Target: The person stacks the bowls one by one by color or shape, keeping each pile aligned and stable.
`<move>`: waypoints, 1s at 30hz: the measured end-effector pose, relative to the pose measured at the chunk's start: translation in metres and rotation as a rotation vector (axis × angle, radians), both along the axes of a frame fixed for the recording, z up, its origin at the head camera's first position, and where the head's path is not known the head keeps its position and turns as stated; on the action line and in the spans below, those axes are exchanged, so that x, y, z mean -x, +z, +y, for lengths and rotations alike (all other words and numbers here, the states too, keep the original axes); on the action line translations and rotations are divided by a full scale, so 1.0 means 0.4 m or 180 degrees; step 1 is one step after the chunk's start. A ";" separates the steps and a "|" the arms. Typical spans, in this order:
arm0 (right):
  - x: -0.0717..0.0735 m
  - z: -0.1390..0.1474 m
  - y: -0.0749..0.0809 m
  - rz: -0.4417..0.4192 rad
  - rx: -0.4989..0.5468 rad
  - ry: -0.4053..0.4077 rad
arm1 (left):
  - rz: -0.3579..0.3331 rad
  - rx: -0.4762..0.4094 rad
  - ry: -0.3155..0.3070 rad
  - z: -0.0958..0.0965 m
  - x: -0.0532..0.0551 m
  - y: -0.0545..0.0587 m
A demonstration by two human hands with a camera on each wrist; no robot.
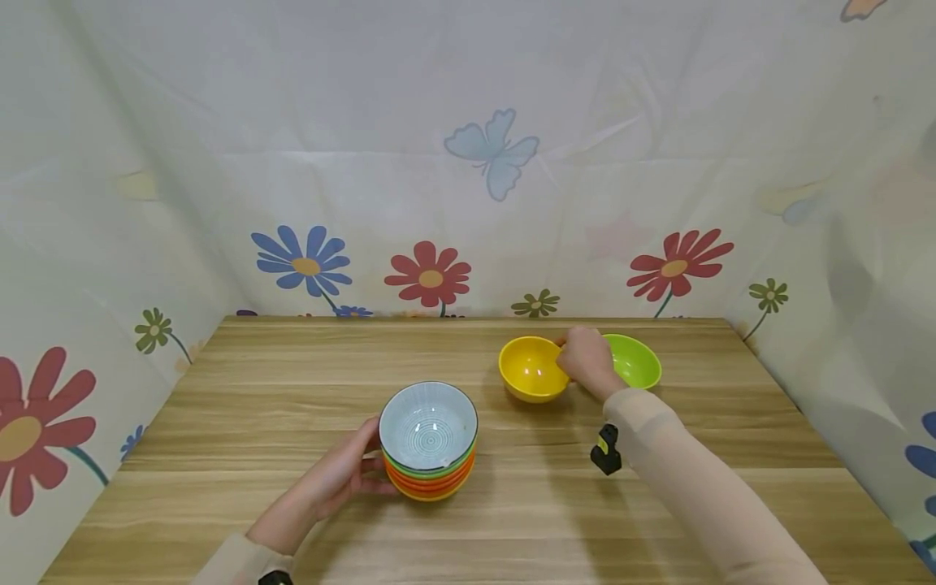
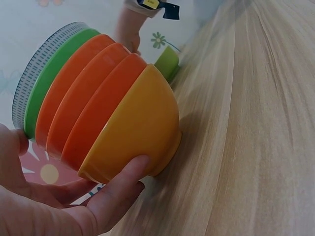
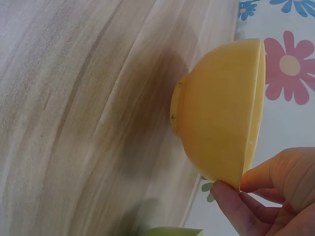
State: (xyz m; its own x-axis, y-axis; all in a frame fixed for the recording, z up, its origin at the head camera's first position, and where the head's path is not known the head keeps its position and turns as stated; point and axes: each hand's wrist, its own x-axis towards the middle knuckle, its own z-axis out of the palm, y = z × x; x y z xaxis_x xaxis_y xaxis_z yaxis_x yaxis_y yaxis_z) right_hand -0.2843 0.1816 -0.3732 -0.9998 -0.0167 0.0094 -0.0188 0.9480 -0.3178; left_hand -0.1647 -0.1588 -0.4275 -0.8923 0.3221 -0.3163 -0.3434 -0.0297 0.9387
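Observation:
My left hand (image 1: 347, 475) holds the left side of a stack of nested bowls, its fingers curved against them in the left wrist view. On top sits a grey-blue bowl (image 1: 428, 426) with a dark rim. Beneath it come a green bowl (image 2: 49, 76), several orange bowls (image 2: 98, 93) and a yellow bowl (image 2: 142, 123) at the bottom. Farther back, my right hand (image 1: 587, 357) pinches the rim of another yellow bowl (image 3: 221, 108) between thumb and fingers. That bowl's foot appears slightly off the table. A lime-green bowl (image 1: 636, 361) stands just right of this hand, partly hidden by it.
Both hands work over a wood-grain table (image 1: 292, 366). Behind it and along both sides hangs a pale cloth (image 1: 351, 187) printed with flowers and a butterfly, meeting the table's back edge.

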 end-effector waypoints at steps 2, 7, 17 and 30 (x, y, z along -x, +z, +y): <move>-0.001 -0.002 0.004 0.0031 -0.0039 0.0063 | -0.0004 0.0010 0.0006 0.001 0.000 0.001; -0.002 -0.009 0.015 0.0080 -0.0097 0.0206 | 0.0003 0.0020 -0.0021 0.002 0.000 0.004; -0.018 -0.038 0.061 0.0140 -0.0161 0.0523 | 0.0003 0.0039 -0.0018 0.003 0.001 0.006; -0.033 -0.063 0.116 0.0182 -0.0170 0.0807 | 0.0038 0.0040 -0.0068 0.000 -0.001 0.004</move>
State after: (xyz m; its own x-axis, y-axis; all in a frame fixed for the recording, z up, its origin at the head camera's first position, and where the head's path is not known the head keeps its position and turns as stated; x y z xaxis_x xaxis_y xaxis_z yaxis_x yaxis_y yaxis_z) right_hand -0.2712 0.1563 -0.3267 -0.9615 -0.2687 0.0582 -0.2745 0.9261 -0.2590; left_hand -0.1641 -0.1590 -0.4260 -0.8890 0.3372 -0.3098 -0.3326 -0.0105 0.9430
